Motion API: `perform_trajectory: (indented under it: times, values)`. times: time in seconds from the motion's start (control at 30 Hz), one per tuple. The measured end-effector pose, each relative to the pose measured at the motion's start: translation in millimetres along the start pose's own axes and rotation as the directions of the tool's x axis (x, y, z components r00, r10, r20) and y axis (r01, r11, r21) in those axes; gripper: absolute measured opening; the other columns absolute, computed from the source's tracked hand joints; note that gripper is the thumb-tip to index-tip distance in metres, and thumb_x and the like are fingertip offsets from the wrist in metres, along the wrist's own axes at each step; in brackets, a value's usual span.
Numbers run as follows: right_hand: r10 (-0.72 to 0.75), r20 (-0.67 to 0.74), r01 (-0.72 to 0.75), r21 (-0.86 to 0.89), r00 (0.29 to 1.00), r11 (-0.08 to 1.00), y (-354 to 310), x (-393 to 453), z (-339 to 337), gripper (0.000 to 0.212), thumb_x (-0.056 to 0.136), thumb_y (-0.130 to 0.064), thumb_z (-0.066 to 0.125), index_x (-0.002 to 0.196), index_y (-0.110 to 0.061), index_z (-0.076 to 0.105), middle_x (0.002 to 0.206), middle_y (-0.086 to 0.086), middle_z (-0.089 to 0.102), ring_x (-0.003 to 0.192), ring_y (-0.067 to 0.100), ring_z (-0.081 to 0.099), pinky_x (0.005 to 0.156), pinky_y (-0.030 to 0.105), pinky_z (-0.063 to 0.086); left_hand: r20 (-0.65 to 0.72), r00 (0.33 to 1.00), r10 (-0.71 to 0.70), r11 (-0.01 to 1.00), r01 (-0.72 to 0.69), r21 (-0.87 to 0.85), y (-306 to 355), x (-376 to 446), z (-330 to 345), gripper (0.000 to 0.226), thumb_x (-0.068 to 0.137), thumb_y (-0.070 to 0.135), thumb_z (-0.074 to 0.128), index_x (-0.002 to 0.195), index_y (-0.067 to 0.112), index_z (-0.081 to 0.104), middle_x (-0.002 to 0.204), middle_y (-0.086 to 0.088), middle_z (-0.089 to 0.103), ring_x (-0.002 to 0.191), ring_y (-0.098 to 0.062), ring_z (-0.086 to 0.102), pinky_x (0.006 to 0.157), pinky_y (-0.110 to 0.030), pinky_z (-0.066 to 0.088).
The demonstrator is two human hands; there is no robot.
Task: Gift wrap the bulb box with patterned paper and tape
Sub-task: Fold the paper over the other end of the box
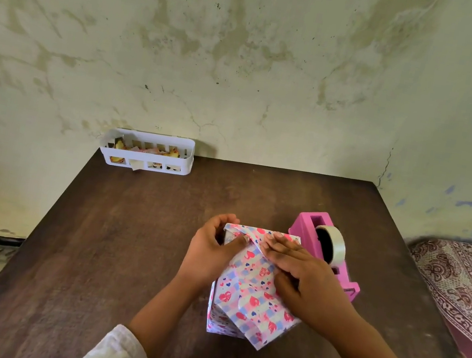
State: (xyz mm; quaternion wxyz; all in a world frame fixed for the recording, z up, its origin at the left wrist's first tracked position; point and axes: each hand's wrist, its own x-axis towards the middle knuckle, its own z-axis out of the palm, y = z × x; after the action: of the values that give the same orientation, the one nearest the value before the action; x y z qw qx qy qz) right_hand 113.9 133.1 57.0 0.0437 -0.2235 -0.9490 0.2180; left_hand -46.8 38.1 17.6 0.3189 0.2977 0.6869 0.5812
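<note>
Wooden table against stained wall

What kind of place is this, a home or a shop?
Probably a room in a home. A stained plaster wall stands behind the wooden table, a patterned bedspread lies beside it, and a small white basket holds odds and ends.

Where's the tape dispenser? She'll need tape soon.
In the head view, the pink tape dispenser stands on the table, just right of the wrapped box.
</note>
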Motion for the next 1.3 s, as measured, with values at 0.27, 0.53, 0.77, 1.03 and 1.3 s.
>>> perform_trajectory:
  times: [0.27, 0.53, 0.77, 1.03, 1.3]
  values:
    - [0.001, -0.075, 0.002, 0.040, 0.997, 0.999, 9.7, -0.3, 3.9, 0.041, 0.096, -0.026, 0.045, 0.137, -0.028, 0.042, 0.133, -0.029, 0.024, 0.129, -0.013, 0.016, 0.108, 0.010, 0.008, 0.056, 0.998, 0.037, 0.975, -0.024, -0.220, -0.2, -21.6, -8.0, 0.029, 0.098, 0.010, 0.040, 0.123, 0.019, 0.054, 0.112, 0.015, 0.063, 0.102, 0.001, 0.063, 0.076, -0.014, 0.051]
    - [-0.006, -0.093, 0.012, 0.059, 0.996, 0.998, 11.4, 1.2, 8.3, 0.041, 0.096, -0.026, 0.045, 0.137, -0.029, 0.039, 0.135, -0.030, 0.023, 0.129, -0.016, 0.013, 0.106, 0.005, 0.004, -0.049, 0.995, 0.084, 0.972, -0.093, -0.216, -10.3, -22.8, -3.4, 0.033, 0.081, 0.027, 0.061, 0.113, 0.022, 0.061, 0.113, 0.007, 0.068, 0.103, -0.008, 0.065, 0.080, -0.024, 0.055]
    - [-0.029, -0.086, 0.035, 0.074, 0.996, 0.997, 12.6, 4.8, 5.8, 0.040, 0.096, -0.024, 0.047, 0.136, -0.027, 0.042, 0.134, -0.028, 0.027, 0.128, -0.015, 0.016, 0.102, -0.001, 0.002, -0.066, 0.956, 0.285, 0.941, -0.265, 0.212, -10.8, -18.9, -8.7, 0.043, 0.081, 0.024, 0.070, 0.123, 0.024, 0.058, 0.135, 0.009, 0.051, 0.123, -0.004, 0.051, 0.099, -0.027, 0.047]
    - [0.036, -0.149, -0.019, 0.118, 0.988, 0.993, 8.2, 9.9, -1.3, 0.042, 0.090, -0.023, 0.058, 0.132, -0.026, 0.051, 0.137, -0.014, 0.048, 0.125, -0.008, 0.033, 0.101, 0.003, 0.018, -0.051, 0.954, 0.297, 0.937, -0.280, 0.209, -2.2, -21.1, -9.3, 0.025, 0.085, 0.022, 0.066, 0.101, 0.035, 0.053, 0.114, 0.020, 0.061, 0.108, 0.009, 0.056, 0.089, -0.010, 0.046]
    - [0.128, -0.287, -0.101, 0.107, 0.950, 0.989, -2.8, 35.0, -26.2, 0.029, 0.092, -0.025, 0.055, 0.121, -0.021, 0.060, 0.121, -0.005, 0.063, 0.109, 0.012, 0.058, 0.098, 0.025, 0.043, -0.074, 0.994, 0.083, 0.990, -0.090, -0.106, -0.3, -3.9, -16.4, 0.022, 0.095, 0.003, 0.047, 0.103, 0.015, 0.063, 0.098, 0.010, 0.070, 0.093, -0.002, 0.067, 0.070, -0.011, 0.050]
